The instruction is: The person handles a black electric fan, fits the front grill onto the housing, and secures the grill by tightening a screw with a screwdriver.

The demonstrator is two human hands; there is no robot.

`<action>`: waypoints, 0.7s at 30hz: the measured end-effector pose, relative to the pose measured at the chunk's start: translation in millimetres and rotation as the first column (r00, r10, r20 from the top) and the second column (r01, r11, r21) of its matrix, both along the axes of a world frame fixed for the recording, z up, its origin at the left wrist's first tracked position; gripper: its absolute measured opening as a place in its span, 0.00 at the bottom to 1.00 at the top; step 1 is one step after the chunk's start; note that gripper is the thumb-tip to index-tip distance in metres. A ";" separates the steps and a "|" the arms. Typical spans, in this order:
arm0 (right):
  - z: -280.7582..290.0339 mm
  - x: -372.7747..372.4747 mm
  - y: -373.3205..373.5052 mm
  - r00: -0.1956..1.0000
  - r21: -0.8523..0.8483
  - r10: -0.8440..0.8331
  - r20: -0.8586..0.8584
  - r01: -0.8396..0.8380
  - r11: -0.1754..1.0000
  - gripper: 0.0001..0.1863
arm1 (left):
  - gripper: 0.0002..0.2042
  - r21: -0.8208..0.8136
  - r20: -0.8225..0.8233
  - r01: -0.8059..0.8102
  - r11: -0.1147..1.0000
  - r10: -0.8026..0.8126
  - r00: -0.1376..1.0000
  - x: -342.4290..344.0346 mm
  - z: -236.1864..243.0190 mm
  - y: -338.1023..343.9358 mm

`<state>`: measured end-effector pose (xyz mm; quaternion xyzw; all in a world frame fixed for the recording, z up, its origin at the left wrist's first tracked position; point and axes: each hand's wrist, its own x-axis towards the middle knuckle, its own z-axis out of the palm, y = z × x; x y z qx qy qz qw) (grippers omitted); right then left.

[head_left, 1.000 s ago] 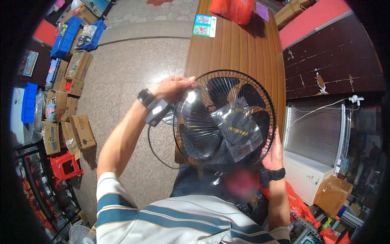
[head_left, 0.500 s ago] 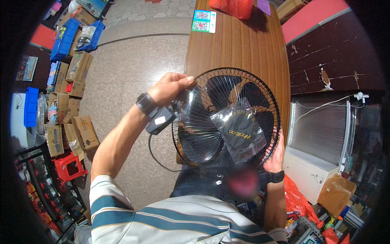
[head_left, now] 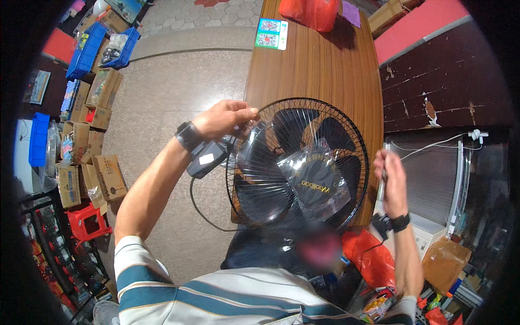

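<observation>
A round black fan guard (head_left: 362,187) of thin wire rests tilted across my lap and the near end of the wooden table, dark fan blades (head_left: 295,122) showing through it. Over its middle lies a clear plastic bag (head_left: 342,201) holding a round dark badge with yellow lettering. My left hand (head_left: 225,119) is closed on the guard's upper left rim, thumb on top. Below that wrist hangs a black box (head_left: 208,160) with a white label and a cable. My right hand (head_left: 392,181) is off the guard to its right, fingers loosely bent, nothing visible in them.
The wooden table (head_left: 314,70) stretches away, bearing a code card (head_left: 271,34) and a red bag (head_left: 311,12). Cartons (head_left: 108,176), blue bins (head_left: 86,51) and a red stool (head_left: 86,222) line the left. At right are a white cabinet (head_left: 425,230) and another red bag (head_left: 374,257).
My right hand has let go of the guard's right rim and moved up and to the right. My left hand keeps its hold; the guard has shifted slightly down and left in view.
</observation>
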<state>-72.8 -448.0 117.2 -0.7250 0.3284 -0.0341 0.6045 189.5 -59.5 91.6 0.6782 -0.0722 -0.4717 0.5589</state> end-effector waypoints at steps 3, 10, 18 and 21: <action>29.0 89.9 0.7 0.908 -0.347 0.418 -0.008 -0.394 0.851 0.23 | 0.18 -0.010 0.041 -0.036 0.999 0.036 0.999 0.9 -8.0 -0.2; -5.3 236.4 75.0 0.446 -0.194 0.865 -0.229 -0.892 0.408 0.25 | 0.16 -0.059 -0.037 -0.046 0.997 0.044 0.998 5.9 -21.8 1.5; -17.8 274.9 79.0 0.426 0.262 0.867 -0.257 -0.833 0.487 0.20 | 0.14 -0.020 -0.073 -0.062 0.998 0.060 0.995 7.4 -20.4 6.4; -19.0 279.5 80.2 0.379 0.241 0.896 -0.232 -0.870 0.430 0.19 | 0.16 -0.010 -0.050 -0.054 0.998 0.054 0.997 4.3 -16.4 5.1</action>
